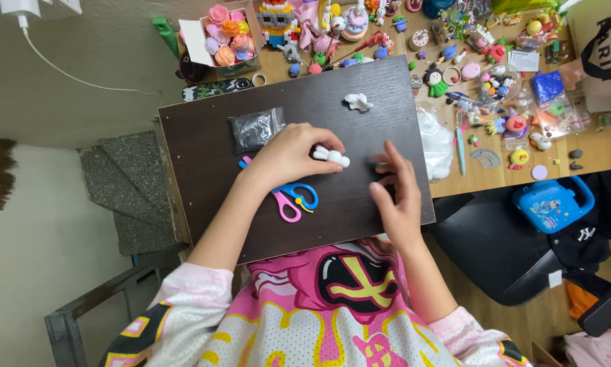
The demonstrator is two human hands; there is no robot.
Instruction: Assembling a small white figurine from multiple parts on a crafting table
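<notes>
1. A person in a pink-and-white patterned top works at a dark brown board (360, 197) laid across a cluttered wooden desk (591, 153), seen from above by the head camera.
2. The left hand (288, 155) rests on the board with its fingers curled together around a small lump of white clay (332, 155), which pokes out past the fingertips near the middle of the board.
3. The right hand (395, 194) lies just beside that lump, not touching it; its fingers are loosely bent and slightly apart, the tips pressed toward the board (whether they pinch a speck of clay cannot be told, as the spot is blurred).
4. A pair of scissors with pink and blue handles (293, 197) lies under the left wrist.
5. A small grey plastic bag (254, 129) sits beyond the left hand, and a second white clay piece (358, 102) lies near the board's far edge.
6. Small colourful clay figures (496, 88) crowd the desk beyond, alongside a box of pink and orange clay flowers (225, 34).
</notes>
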